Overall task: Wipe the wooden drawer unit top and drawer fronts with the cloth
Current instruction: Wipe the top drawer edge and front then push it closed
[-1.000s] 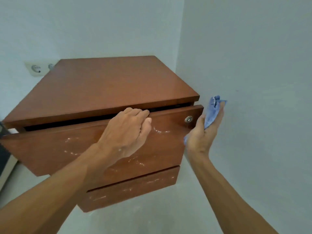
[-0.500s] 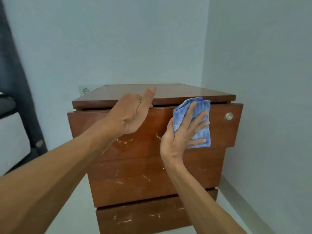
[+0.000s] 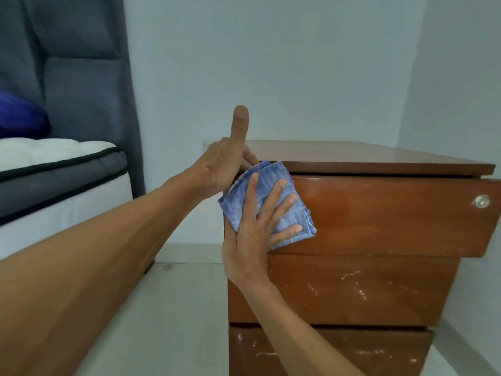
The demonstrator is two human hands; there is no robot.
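Your right hand (image 3: pixel 254 240), fingers spread flat, presses the folded blue cloth (image 3: pixel 271 204) against the top drawer front (image 3: pixel 379 215), at its nine o'clock end. Your left hand (image 3: pixel 225 164) grips the corner of the wooden drawer unit (image 3: pixel 352 291), thumb up. The round lock (image 3: pixel 482 201) sits at three o'clock. No writing is readable.

Wooden drawer unit (image 3: pixel 379 289): three drawer fronts, the lower two flecked white; round knob (image 3: pixel 481 201) at top drawer's right. Blue cloth (image 3: pixel 273 191) pressed flat on top drawer's left end by right hand (image 3: pixel 252 240), fingers spread. Left hand (image 3: pixel 225 164) at upper left corner, thumb raised. Bed (image 3: pixel 54 169) at left.
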